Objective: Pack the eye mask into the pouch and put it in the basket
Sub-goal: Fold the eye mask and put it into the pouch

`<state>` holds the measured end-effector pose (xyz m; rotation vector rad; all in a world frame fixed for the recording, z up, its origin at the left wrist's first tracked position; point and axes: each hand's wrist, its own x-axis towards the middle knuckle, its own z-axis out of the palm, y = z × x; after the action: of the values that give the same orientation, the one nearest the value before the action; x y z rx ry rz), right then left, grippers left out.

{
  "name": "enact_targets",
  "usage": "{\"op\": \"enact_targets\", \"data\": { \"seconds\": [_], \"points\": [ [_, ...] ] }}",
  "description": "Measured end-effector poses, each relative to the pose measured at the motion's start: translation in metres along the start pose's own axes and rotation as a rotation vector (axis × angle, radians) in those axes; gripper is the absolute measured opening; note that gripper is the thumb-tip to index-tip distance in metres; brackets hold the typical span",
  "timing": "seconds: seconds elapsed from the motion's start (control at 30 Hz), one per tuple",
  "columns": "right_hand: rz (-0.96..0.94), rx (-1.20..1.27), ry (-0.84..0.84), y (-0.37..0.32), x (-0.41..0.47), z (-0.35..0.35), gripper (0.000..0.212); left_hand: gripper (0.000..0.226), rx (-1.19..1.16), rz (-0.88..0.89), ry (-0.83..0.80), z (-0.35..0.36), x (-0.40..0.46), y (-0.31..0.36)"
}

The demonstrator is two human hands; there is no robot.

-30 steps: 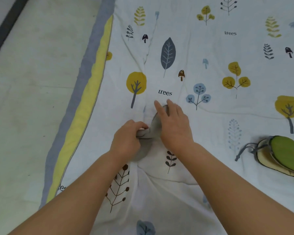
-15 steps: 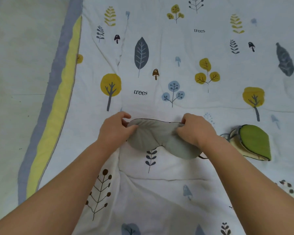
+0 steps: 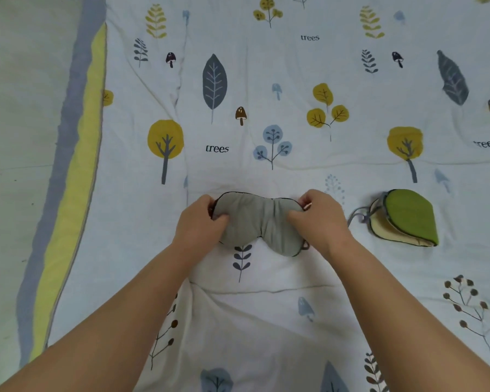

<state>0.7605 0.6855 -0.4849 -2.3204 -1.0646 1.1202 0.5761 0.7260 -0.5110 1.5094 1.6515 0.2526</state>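
Bed: quilt (image 3: 266, 80) printed with trees, floor (image 3: 17, 108) at left | eye mask (image 3: 255, 222) spread flat on quilt, likely for folding | left hand (image 3: 201, 224) and right hand (image 3: 320, 219), fingers pinched shut on its ends, keep it taut | pouch (image 3: 408, 219) just right, mouth facing mask, within reach | basket unseen

The scene is lit evenly by soft, diffuse light, and only faint shadows are cast under the forearms and in the folds of the bedsheet (image 3: 266, 278). No glare is seen. Fine detail is softened slightly throughout, and straight lines are bowed toward the edges by the wide-angle lens
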Motion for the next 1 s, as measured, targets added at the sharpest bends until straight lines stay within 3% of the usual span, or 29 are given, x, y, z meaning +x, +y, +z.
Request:
{"op": "enact_targets", "data": {
  "seconds": [0.2,0.33,0.4,0.57,0.63,0.67,0.83,0.9,1.0],
  "points": [
    [-0.025,0.401,-0.113,-0.024,-0.021,0.028,0.006,0.019,-0.25,-0.01,-0.099,0.0,-0.013,0.011],
    [-0.034,0.487,-0.24,-0.032,-0.026,0.038,0.021,0.022,-0.371,-0.065,-0.107,-0.002,-0.015,0.013],
    [-0.053,0.495,-0.275,-0.031,-0.028,0.038,0.031,0.013,-0.406,-0.082,-0.116,-0.002,-0.015,0.01],
    [0.088,0.283,0.04,-0.015,-0.025,0.034,0.038,0.007,-0.572,-0.2,-0.165,-0.003,-0.014,0.007],
    [0.241,0.404,-0.047,-0.009,-0.022,0.032,0.048,0.015,-0.695,-0.243,-0.25,-0.001,-0.015,0.011],
    [0.281,0.495,-0.101,-0.005,-0.02,0.032,0.043,0.019,-0.715,-0.26,-0.283,-0.001,-0.016,0.013],
    [0.177,0.345,0.049,0.016,-0.013,0.032,0.021,0.017,-0.384,-0.246,-0.27,0.009,-0.011,0.017],
    [0.18,0.238,0.078,0.026,-0.011,0.031,0.019,0.018,-0.244,-0.225,-0.142,0.012,-0.008,0.015],
    [0.219,0.108,0.129,0.037,-0.012,0.032,0.025,0.025,0.053,-0.107,0.174,0.018,-0.009,0.01]
  ]
}}
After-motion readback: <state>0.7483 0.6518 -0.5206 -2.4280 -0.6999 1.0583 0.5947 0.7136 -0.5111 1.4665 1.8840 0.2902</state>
